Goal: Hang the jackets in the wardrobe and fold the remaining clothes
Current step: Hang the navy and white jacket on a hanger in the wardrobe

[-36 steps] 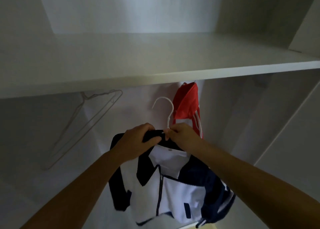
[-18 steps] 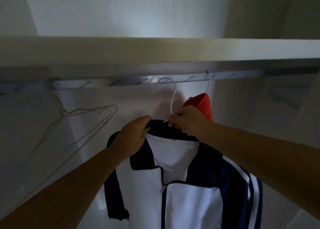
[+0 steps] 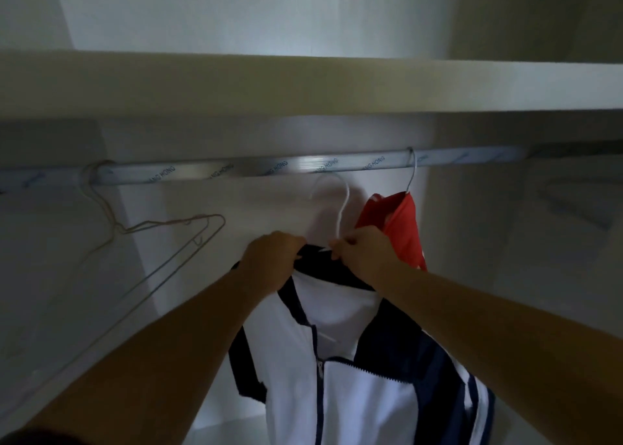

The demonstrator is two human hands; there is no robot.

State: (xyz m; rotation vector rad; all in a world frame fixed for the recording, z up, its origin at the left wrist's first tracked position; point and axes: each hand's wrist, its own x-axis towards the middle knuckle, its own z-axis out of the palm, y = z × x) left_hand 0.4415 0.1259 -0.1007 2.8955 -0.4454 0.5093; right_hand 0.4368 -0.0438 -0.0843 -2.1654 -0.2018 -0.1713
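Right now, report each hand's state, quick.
Left hand: closed, grips the jacket collar.
Right hand: closed, pinches the hanger neck at the collar.

Looked dim and grey throughout, grainy and soft. Was lit weakly from 12 o'clock, with a pale glow on the back wall point(image 3: 269, 16) above the shelf point(image 3: 337, 84). Caught faint glare along the rail point(image 3: 236, 171). Fell into deep shadow at 7 and 2 o'clock. Bowed straight lines toward the edges; smeared slightly with motion blur.
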